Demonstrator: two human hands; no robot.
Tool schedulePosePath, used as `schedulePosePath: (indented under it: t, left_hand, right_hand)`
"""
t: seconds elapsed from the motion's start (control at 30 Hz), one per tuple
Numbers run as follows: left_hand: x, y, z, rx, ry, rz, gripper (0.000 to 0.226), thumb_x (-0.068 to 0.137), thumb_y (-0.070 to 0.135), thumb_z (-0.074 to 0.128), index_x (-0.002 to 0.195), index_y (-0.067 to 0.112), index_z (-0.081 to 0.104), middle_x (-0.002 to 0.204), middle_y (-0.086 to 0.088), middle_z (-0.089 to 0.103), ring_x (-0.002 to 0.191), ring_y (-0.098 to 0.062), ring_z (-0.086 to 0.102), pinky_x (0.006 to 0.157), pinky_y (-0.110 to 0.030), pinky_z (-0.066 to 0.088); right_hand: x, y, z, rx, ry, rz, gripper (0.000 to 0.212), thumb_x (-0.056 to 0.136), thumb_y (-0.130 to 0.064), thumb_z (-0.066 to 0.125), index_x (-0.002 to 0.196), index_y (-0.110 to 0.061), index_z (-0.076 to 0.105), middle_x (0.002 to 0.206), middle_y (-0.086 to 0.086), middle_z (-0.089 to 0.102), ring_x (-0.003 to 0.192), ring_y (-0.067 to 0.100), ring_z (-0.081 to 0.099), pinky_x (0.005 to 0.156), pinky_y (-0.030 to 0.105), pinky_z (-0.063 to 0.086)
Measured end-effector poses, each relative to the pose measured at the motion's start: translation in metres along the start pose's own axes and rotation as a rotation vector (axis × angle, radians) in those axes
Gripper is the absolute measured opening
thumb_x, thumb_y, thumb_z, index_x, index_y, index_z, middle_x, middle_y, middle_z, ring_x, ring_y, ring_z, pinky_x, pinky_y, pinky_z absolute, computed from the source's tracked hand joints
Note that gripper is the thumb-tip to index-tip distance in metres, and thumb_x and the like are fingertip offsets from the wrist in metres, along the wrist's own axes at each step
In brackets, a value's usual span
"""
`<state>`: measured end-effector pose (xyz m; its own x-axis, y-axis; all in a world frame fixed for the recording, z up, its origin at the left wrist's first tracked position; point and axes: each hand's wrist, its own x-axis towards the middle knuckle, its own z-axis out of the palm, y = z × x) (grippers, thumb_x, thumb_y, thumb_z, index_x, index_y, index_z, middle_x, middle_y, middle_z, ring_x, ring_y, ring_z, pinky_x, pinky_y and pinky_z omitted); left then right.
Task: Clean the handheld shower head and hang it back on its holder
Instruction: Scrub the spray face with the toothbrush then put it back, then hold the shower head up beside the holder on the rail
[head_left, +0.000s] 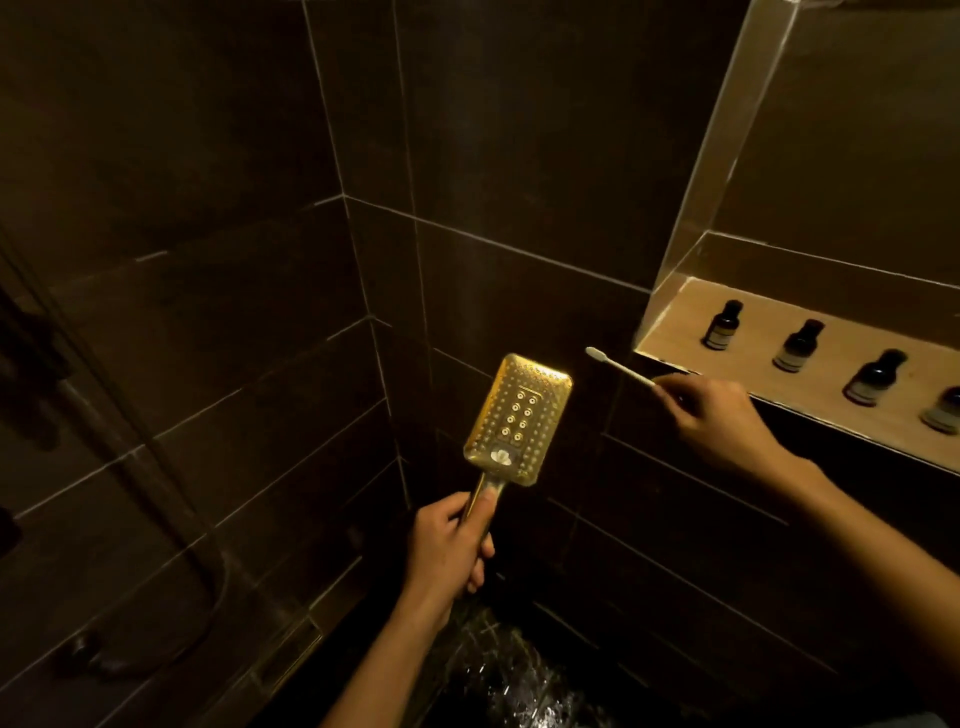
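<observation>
A gold, rectangular handheld shower head (517, 418) points upward with its nozzle face toward me, in the middle of the view. My left hand (449, 540) is wrapped around its handle just below the head. My right hand (719, 421) is up at the right and grips a white toothbrush (618, 366) by its handle. The brush tip points up and to the left, apart from the shower head. A dark hose (156, 457) runs down the left wall; the holder cannot be made out in the dim light.
Dark tiled walls (208, 260) meet in a corner behind the shower head. A lit wall niche (691, 322) at the right holds several small dark bottles (722, 326) in a row. The wet floor (509, 675) glistens below my arms.
</observation>
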<state>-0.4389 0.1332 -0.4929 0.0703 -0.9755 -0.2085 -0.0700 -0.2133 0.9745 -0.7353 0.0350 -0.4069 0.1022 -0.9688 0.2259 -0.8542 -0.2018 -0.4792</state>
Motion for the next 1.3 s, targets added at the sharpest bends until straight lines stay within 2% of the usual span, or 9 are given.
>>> schedulePosePath:
  t: [0.07,0.13,0.33,0.47,0.7,0.93,1.07,1.13,1.3]
  left_hand:
    - [-0.002,0.003,0.015,-0.008,-0.005,0.0,0.039,0.094,0.044,0.06,0.081,0.008,0.067,0.058,-0.005,0.06,0.039,-0.016,0.048,0.038,-0.023,0.035]
    - [-0.003,0.007,0.03,-0.01,-0.006,-0.004,0.042,0.095,0.044,0.06,0.084,0.004,0.067,0.057,-0.005,0.06,0.039,-0.016,0.048,0.038,-0.022,0.035]
    - [-0.008,0.017,0.072,-0.026,-0.006,-0.022,0.045,0.095,0.042,0.06,0.085,-0.001,0.065,0.058,-0.006,0.061,0.038,-0.018,0.048,0.039,-0.023,0.035]
    - [-0.014,0.021,0.088,-0.029,-0.019,-0.023,0.044,0.095,0.041,0.059,0.086,-0.001,0.066,0.059,-0.007,0.061,0.038,-0.017,0.049,0.039,-0.023,0.036]
    - [-0.017,0.023,0.089,-0.055,-0.006,-0.052,0.039,0.095,0.04,0.06,0.083,0.004,0.068,0.06,-0.008,0.062,0.039,-0.018,0.05,0.04,-0.025,0.037]
    - [-0.015,0.019,0.079,-0.041,-0.007,-0.073,0.039,0.095,0.042,0.06,0.086,0.006,0.069,0.062,-0.009,0.063,0.041,-0.019,0.051,0.04,-0.025,0.038]
    - [-0.015,0.019,0.07,-0.059,-0.008,-0.073,0.039,0.095,0.042,0.059,0.091,0.004,0.068,0.063,-0.008,0.064,0.042,-0.018,0.052,0.041,-0.025,0.04]
    - [-0.014,0.02,0.063,-0.1,-0.004,-0.069,0.037,0.095,0.04,0.06,0.093,0.003,0.067,0.063,-0.009,0.064,0.044,-0.018,0.053,0.042,-0.025,0.041]
    - [-0.007,0.025,0.035,-0.19,0.024,-0.03,0.031,0.099,0.026,0.057,0.098,-0.005,0.061,0.068,-0.011,0.062,0.047,-0.017,0.054,0.045,-0.027,0.042]
  right_hand:
    - [0.006,0.027,-0.013,-0.039,-0.037,0.054,0.035,0.098,-0.008,0.061,0.133,-0.009,0.064,0.124,0.011,0.069,0.108,0.021,0.066,0.094,0.036,0.052]
    - [0.017,0.058,-0.023,-0.11,-0.02,0.074,0.038,0.095,-0.003,0.065,0.132,-0.01,0.065,0.129,0.014,0.067,0.116,0.027,0.064,0.098,0.038,0.051]
    - [0.048,0.113,-0.035,-0.115,0.035,0.255,0.03,0.094,-0.011,0.07,0.124,-0.01,0.071,0.122,0.012,0.072,0.113,0.026,0.066,0.096,0.039,0.053]
    - [0.06,0.126,-0.031,0.031,0.024,0.399,0.029,0.095,-0.016,0.068,0.124,-0.011,0.07,0.119,0.011,0.071,0.101,0.018,0.065,0.081,0.029,0.051]
    - [0.075,0.138,-0.023,0.127,0.021,0.47,0.027,0.094,-0.014,0.07,0.12,-0.01,0.072,0.12,0.014,0.071,0.109,0.025,0.067,0.098,0.046,0.057]
    - [0.076,0.138,-0.023,0.147,0.0,0.52,0.029,0.093,-0.016,0.071,0.122,-0.015,0.071,0.12,0.011,0.071,0.107,0.023,0.066,0.099,0.048,0.056]
    - [0.069,0.123,-0.016,-0.08,0.121,0.424,0.036,0.092,-0.027,0.073,0.127,-0.021,0.069,0.128,0.007,0.068,0.124,0.03,0.058,0.107,0.054,0.038]
    - [0.061,0.098,-0.011,-0.098,0.177,0.305,0.039,0.093,-0.028,0.072,0.13,-0.019,0.068,0.133,0.011,0.064,0.126,0.033,0.054,0.104,0.053,0.038]
    - [0.024,-0.002,0.021,0.417,-0.187,0.156,0.044,0.09,-0.041,0.073,0.13,-0.022,0.068,0.122,-0.007,0.07,0.113,0.006,0.064,0.101,0.033,0.051]
